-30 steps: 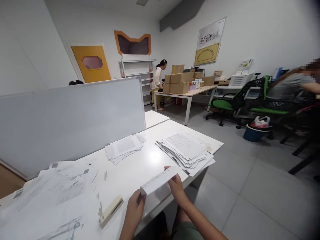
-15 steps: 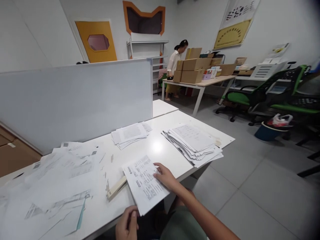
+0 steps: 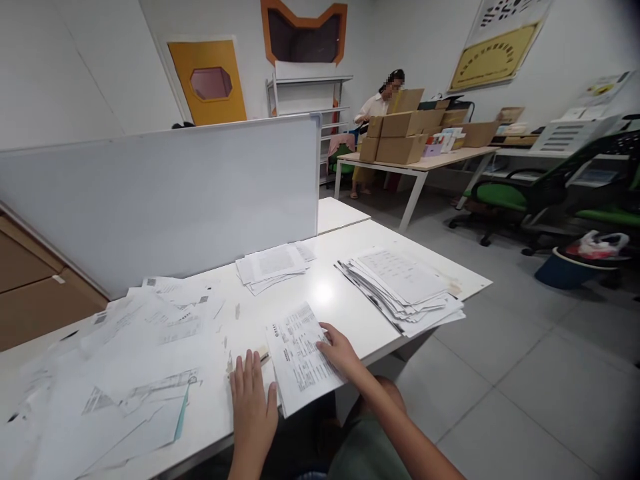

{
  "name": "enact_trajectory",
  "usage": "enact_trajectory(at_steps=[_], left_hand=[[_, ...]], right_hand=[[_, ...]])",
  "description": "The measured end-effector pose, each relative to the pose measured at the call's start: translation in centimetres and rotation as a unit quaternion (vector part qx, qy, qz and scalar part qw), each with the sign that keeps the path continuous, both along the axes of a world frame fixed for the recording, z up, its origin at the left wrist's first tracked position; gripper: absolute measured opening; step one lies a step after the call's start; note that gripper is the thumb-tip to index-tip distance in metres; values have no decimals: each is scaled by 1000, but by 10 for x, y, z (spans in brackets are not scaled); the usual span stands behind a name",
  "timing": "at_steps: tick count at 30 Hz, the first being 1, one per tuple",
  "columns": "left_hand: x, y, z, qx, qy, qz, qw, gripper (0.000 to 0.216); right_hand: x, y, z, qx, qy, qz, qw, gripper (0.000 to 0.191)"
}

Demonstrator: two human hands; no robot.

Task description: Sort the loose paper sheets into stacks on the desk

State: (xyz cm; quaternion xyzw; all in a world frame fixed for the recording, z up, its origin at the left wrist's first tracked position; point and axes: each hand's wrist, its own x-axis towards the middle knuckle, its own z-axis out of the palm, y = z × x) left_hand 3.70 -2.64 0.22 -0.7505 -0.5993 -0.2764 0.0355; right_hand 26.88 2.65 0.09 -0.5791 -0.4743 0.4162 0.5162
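My right hand (image 3: pixel 339 351) grips the right edge of a small stack of printed papers (image 3: pixel 300 360), thumb on top. The papers rest partly on the white desk, and their lower corner reaches past its front edge. Stretched out flat, my left hand (image 3: pixel 253 400) lies over a cream stapler (image 3: pixel 263 352) just left of these papers. Most of the stapler is hidden beneath the fingers, which are extended rather than wrapped round it.
Loose sheets (image 3: pixel 150 340) spread over the desk's left side. A small paper pile (image 3: pixel 274 263) lies by the white divider (image 3: pixel 165 200); a thicker stack (image 3: pixel 400 287) sits at right. Beyond, a person (image 3: pixel 375 110) stands behind cardboard boxes (image 3: pixel 400 148). A blue bin (image 3: pixel 565 268) stands on the floor.
My left hand has moved up from the desk's front edge, opening from a curl to lie over the stapler. My right hand still holds the papers. The view has turned slightly left.
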Motion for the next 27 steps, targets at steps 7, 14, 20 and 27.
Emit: enact_trajectory(at_steps=[7, 14, 20, 27], left_hand=[[-16, 11, -4, -1, 22, -38, 999, 53], [-20, 10, 1, -26, 19, -70, 997, 52], [-22, 10, -1, -33, 17, -73, 997, 51], [-21, 9, -1, -28, 21, -75, 997, 52]], right_hand=[[2, -4, 0, 33, 58, 41, 997, 43], [-8, 10, 1, 13, -5, 43, 999, 43], [-26, 22, -2, 6, -11, -2, 1000, 44], [-25, 27, -12, -10, -1, -33, 999, 53]])
